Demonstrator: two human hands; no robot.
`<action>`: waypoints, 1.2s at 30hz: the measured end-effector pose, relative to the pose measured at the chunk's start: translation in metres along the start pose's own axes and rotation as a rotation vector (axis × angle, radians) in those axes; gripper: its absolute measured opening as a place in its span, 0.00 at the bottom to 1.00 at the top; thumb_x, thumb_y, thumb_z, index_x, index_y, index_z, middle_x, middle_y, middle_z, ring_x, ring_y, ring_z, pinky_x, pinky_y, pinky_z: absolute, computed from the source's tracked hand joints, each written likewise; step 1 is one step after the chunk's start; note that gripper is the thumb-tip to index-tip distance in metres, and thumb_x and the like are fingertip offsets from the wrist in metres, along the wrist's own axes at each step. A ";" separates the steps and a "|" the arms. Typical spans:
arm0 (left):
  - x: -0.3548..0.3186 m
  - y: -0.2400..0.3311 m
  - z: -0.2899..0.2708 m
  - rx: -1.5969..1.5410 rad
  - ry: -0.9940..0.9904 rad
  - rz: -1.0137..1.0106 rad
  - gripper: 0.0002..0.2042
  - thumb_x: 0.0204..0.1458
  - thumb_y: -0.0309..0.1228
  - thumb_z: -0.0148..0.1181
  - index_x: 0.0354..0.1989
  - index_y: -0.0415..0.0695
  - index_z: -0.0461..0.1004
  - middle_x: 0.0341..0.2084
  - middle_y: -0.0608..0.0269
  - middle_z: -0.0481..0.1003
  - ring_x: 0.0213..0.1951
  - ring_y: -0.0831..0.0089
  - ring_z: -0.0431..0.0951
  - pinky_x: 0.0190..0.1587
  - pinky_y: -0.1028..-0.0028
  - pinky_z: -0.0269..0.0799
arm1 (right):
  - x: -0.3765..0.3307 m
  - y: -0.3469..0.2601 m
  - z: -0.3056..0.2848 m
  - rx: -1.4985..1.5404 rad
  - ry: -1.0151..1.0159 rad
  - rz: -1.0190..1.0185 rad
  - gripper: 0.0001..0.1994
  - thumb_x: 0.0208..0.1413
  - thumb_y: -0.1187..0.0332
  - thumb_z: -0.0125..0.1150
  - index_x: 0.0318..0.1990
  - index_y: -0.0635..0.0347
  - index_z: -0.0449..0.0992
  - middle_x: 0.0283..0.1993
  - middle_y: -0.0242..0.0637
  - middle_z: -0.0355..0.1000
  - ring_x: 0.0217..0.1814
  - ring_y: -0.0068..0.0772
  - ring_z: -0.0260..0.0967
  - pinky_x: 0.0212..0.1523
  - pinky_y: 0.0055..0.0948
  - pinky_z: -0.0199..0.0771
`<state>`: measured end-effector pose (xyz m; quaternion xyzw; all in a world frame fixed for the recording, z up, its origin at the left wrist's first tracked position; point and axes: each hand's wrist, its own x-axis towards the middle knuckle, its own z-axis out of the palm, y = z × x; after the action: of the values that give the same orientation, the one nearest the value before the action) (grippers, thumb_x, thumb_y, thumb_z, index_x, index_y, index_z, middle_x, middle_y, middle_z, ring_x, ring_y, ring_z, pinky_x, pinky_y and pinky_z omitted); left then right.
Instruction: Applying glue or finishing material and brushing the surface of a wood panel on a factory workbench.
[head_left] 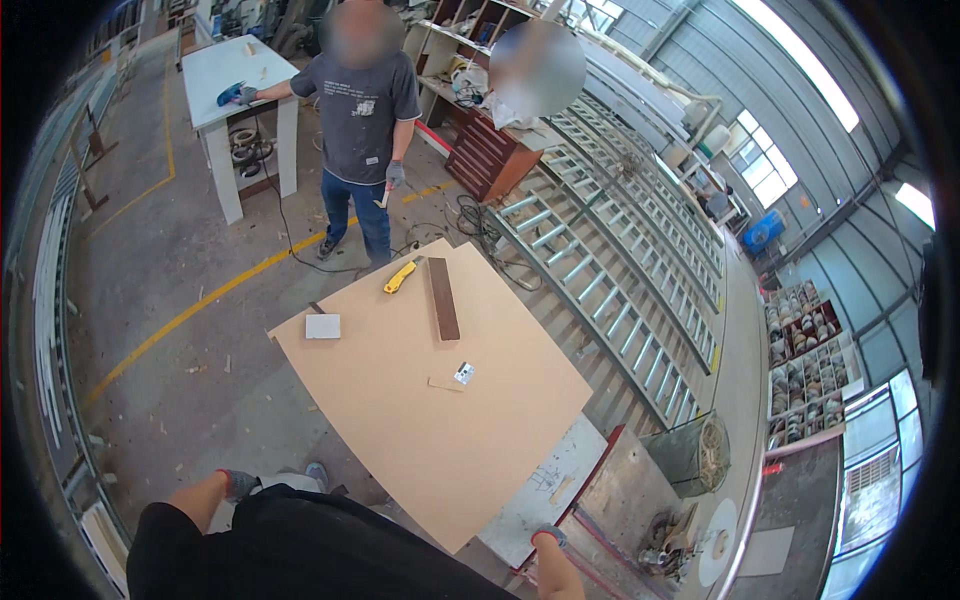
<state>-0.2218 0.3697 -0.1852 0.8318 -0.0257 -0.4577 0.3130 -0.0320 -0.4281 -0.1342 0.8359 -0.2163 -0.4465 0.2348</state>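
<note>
A large tan board (430, 440) lies in front of me, partly over a whitish worktop (555, 480). Down by my left side, short of the board's near left edge, is my left hand (240, 485) in a grey glove with a red cuff; its fingers do not show clearly. My gloved right hand (549, 537) rests at the worktop's near edge, its fingers mostly hidden. On the board are a brown wooden strip (443, 300), a yellow utility knife (400, 277), a small white block (322, 326), a small black-and-white card (464, 373) and a thin sliver (445, 384).
Beyond the board stands a co-worker (365, 110), one gloved hand on a blue power tool (230, 95) upon a white table (215, 70). A cable (285, 215) trails across the floor. Roller conveyors (610, 290) run along the right, near a bin (690, 455).
</note>
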 end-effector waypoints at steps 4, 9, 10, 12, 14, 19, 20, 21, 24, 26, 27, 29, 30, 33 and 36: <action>-0.030 -0.019 0.013 -0.745 -0.284 -0.542 0.14 0.56 0.36 0.53 0.44 0.43 0.78 0.41 0.56 0.81 0.44 0.65 0.79 0.44 0.62 0.74 | -0.008 -0.022 -0.012 -0.014 0.014 -0.011 0.20 0.55 0.63 0.60 0.56 0.47 0.77 0.59 0.28 0.74 0.58 0.39 0.74 0.42 0.49 0.77; -0.037 0.004 0.015 0.023 0.036 0.006 0.14 0.52 0.35 0.58 0.44 0.43 0.79 0.30 0.54 0.80 0.33 0.62 0.81 0.37 0.58 0.76 | 0.002 -0.026 0.030 0.033 0.018 -0.002 0.19 0.56 0.62 0.58 0.56 0.47 0.77 0.60 0.30 0.73 0.59 0.38 0.73 0.48 0.49 0.76; -0.027 0.000 0.014 0.031 0.033 0.013 0.14 0.52 0.35 0.58 0.44 0.43 0.79 0.30 0.54 0.80 0.33 0.62 0.81 0.37 0.58 0.76 | 0.001 -0.024 0.041 0.019 0.056 -0.031 0.19 0.57 0.61 0.57 0.56 0.47 0.77 0.61 0.31 0.73 0.60 0.39 0.73 0.50 0.49 0.75; -0.008 -0.007 0.020 0.222 0.077 -0.001 0.15 0.47 0.32 0.61 0.43 0.42 0.79 0.36 0.47 0.81 0.40 0.55 0.82 0.43 0.60 0.76 | -0.011 -0.032 0.060 0.007 0.089 -0.057 0.19 0.57 0.61 0.56 0.56 0.48 0.77 0.61 0.32 0.73 0.61 0.39 0.72 0.52 0.50 0.74; -0.006 -0.027 0.032 0.327 0.059 -0.010 0.16 0.45 0.31 0.62 0.44 0.42 0.80 0.40 0.46 0.80 0.44 0.53 0.81 0.46 0.61 0.75 | -0.033 -0.047 0.058 -0.162 -0.006 -0.213 0.15 0.54 0.63 0.62 0.49 0.45 0.82 0.52 0.27 0.79 0.54 0.32 0.77 0.41 0.47 0.77; -0.041 -0.016 0.031 0.332 0.081 -0.058 0.18 0.42 0.31 0.64 0.45 0.42 0.80 0.44 0.46 0.79 0.51 0.52 0.78 0.51 0.62 0.74 | -0.061 -0.058 0.073 -0.055 0.099 -0.138 0.15 0.52 0.62 0.64 0.48 0.45 0.83 0.51 0.30 0.79 0.53 0.35 0.77 0.42 0.43 0.77; -0.046 -0.011 0.027 0.200 0.095 -0.099 0.19 0.42 0.32 0.65 0.46 0.43 0.79 0.45 0.48 0.79 0.52 0.53 0.78 0.51 0.62 0.74 | -0.054 -0.049 0.077 -0.080 0.119 -0.165 0.17 0.51 0.61 0.64 0.50 0.47 0.82 0.53 0.32 0.78 0.55 0.37 0.76 0.45 0.47 0.77; -0.054 -0.014 0.025 0.066 0.109 -0.145 0.21 0.42 0.33 0.65 0.47 0.43 0.78 0.46 0.49 0.78 0.52 0.54 0.77 0.52 0.61 0.73 | -0.052 -0.049 0.083 -0.106 0.139 -0.198 0.19 0.51 0.61 0.63 0.52 0.49 0.81 0.55 0.35 0.77 0.57 0.39 0.74 0.47 0.51 0.76; -0.078 -0.033 0.028 0.006 0.260 0.091 0.20 0.43 0.35 0.65 0.47 0.45 0.77 0.40 0.50 0.79 0.45 0.55 0.80 0.50 0.63 0.74 | -0.057 -0.060 0.074 -0.100 0.122 -0.114 0.17 0.49 0.62 0.65 0.48 0.46 0.82 0.52 0.34 0.79 0.54 0.38 0.77 0.42 0.47 0.78; -0.059 -0.104 0.065 -0.767 0.298 0.396 0.11 0.45 0.36 0.62 0.37 0.47 0.78 0.30 0.54 0.78 0.34 0.57 0.78 0.43 0.64 0.74 | -0.064 -0.064 0.080 -0.126 0.188 -0.099 0.16 0.47 0.63 0.66 0.47 0.45 0.83 0.49 0.33 0.80 0.52 0.37 0.78 0.40 0.42 0.79; -0.051 -0.112 0.074 -0.787 0.300 0.393 0.11 0.45 0.36 0.62 0.37 0.47 0.78 0.30 0.54 0.78 0.34 0.57 0.78 0.43 0.64 0.74 | -0.066 -0.058 0.076 -0.145 0.190 -0.098 0.16 0.47 0.63 0.66 0.47 0.45 0.83 0.49 0.33 0.80 0.52 0.37 0.78 0.40 0.42 0.79; -0.047 -0.125 0.070 -0.482 0.548 0.345 0.07 0.46 0.36 0.60 0.29 0.47 0.76 0.25 0.58 0.77 0.30 0.61 0.77 0.38 0.63 0.73 | -0.071 -0.061 0.068 -0.099 0.086 -0.108 0.17 0.49 0.62 0.66 0.49 0.46 0.82 0.51 0.34 0.79 0.54 0.36 0.77 0.44 0.42 0.78; -0.038 -0.126 0.075 -0.490 0.561 0.326 0.07 0.46 0.36 0.60 0.29 0.47 0.76 0.25 0.58 0.77 0.30 0.61 0.77 0.38 0.63 0.73 | -0.072 -0.061 0.059 -0.114 0.091 -0.126 0.17 0.49 0.62 0.66 0.49 0.46 0.82 0.51 0.34 0.79 0.54 0.36 0.77 0.44 0.42 0.78; -0.027 -0.131 0.084 -1.773 0.725 0.121 0.07 0.46 0.35 0.60 0.23 0.46 0.73 0.21 0.62 0.75 0.26 0.64 0.74 0.34 0.62 0.71 | -0.079 -0.075 0.044 -0.179 0.048 -0.144 0.18 0.50 0.62 0.67 0.51 0.46 0.81 0.55 0.31 0.77 0.55 0.32 0.75 0.48 0.39 0.76; -0.013 -0.096 0.061 -1.282 0.663 -0.156 0.09 0.47 0.36 0.61 0.26 0.43 0.76 0.24 0.63 0.77 0.30 0.63 0.77 0.37 0.61 0.73 | -0.089 -0.059 0.023 -0.213 0.023 -0.130 0.18 0.52 0.62 0.65 0.52 0.47 0.81 0.54 0.30 0.77 0.54 0.31 0.76 0.48 0.38 0.76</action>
<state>-0.2997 0.4206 -0.2510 0.5791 0.4033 -0.1276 0.6970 -0.0875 -0.3348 -0.1231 0.8236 -0.1100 -0.4716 0.2954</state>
